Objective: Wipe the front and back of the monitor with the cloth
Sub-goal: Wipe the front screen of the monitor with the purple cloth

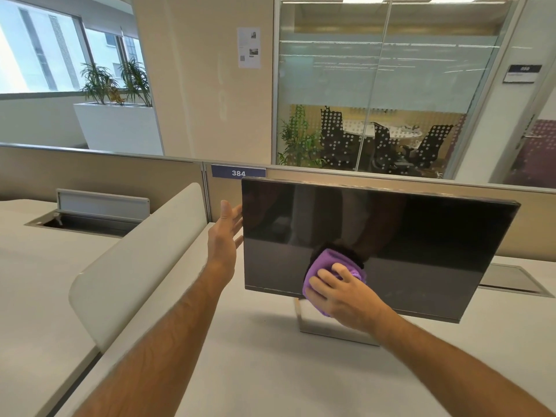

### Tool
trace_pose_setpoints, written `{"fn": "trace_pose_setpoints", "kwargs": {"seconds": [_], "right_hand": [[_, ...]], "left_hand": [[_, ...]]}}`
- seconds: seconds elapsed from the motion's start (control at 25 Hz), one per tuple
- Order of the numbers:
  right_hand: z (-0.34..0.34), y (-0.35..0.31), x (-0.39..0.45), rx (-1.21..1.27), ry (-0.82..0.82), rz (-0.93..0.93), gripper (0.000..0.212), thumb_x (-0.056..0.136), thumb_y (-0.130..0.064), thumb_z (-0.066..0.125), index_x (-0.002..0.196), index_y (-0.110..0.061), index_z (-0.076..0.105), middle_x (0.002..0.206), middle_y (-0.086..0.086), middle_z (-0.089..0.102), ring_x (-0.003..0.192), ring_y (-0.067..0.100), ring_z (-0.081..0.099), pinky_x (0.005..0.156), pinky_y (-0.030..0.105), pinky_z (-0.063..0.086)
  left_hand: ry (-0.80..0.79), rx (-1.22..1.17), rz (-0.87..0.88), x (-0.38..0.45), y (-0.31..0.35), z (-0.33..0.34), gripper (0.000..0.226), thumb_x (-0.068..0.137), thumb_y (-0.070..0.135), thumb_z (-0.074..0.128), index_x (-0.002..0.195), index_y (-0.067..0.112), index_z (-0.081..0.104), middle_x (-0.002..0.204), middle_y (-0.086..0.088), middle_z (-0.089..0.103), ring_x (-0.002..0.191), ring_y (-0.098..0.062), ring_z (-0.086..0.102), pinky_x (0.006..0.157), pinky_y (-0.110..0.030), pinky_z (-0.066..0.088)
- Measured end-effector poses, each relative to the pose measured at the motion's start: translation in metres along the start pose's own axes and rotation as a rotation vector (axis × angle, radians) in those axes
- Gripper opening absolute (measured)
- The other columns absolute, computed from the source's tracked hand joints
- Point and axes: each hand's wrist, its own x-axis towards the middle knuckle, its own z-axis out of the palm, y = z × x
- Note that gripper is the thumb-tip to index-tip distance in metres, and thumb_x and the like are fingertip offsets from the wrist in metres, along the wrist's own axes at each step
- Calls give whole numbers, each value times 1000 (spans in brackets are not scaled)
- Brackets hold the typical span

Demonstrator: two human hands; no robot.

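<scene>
Here, nearest the viewer, the right hand (340, 293) is pressing a bunched purple cloth (326, 263) against the lower middle of the screen, fingers curled over the fabric and gripping it. The monitor (421, 236) is standing on its stand (319, 329) on the pale desk (255, 371), its dark, unlit front facing the viewer and turned slightly to one side. A little farther off, the left hand (224, 236) is reaching to the monitor's left edge with fingers spread wide and holding nothing; whether they are touching the bezel cannot be told, though the hand appears placed to steady the panel. The front wipe is judged to be under way: how much of the glass is already clean cannot be told. The back is hidden from this view and is judged to be outstanding. Beyond, a partition label reading 384 (238, 173) and a glass-walled meeting room (376, 139) are closing the scene.
</scene>
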Motion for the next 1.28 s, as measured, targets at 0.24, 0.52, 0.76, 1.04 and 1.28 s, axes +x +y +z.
{"fn": "trace_pose_setpoints", "kwargs": {"seconds": [0.24, 0.52, 0.76, 1.04, 1.28], "right_hand": [[7, 0, -22, -35, -95, -139, 62, 67, -31, 87, 122, -17, 62, 120, 8, 64, 106, 31, 59, 88, 45, 53], [7, 12, -30, 44, -43, 6, 62, 69, -28, 84, 125, -18, 60, 123, 8, 62, 109, 31, 59, 90, 46, 53], [4, 19, -41, 59, -16, 56, 64, 68, -24, 84, 127, -16, 58, 124, 9, 61, 110, 32, 58, 91, 47, 52], [9, 15, -63, -41, -158, -161, 57, 74, -32, 83, 124, -21, 58, 123, 5, 63, 109, 29, 59, 91, 43, 53], [7, 29, -71, -8, -128, -40, 61, 69, -27, 85, 124, -19, 59, 123, 8, 63, 109, 31, 59, 90, 46, 53]], "left_hand": [[21, -7, 3, 0, -2, 2, 73, 76, 80, 33, 130, 37, 55, 144, 8, 53, 133, -22, 48, 112, -49, 33], [42, 2, 12, -2, -2, 7, 79, 73, 82, 35, 134, 35, 53, 144, 8, 52, 134, -22, 48, 112, -50, 33], [64, -5, 12, -3, -1, 10, 74, 76, 78, 34, 133, 35, 53, 144, 8, 52, 133, -23, 48, 111, -49, 33], [82, 2, 13, -4, -1, 12, 80, 76, 79, 34, 139, 32, 50, 145, 7, 52, 134, -23, 48, 113, -50, 33], [91, -9, 6, -6, 0, 14, 80, 75, 79, 36, 137, 32, 52, 145, 6, 52, 134, -24, 48, 113, -51, 32]]}}
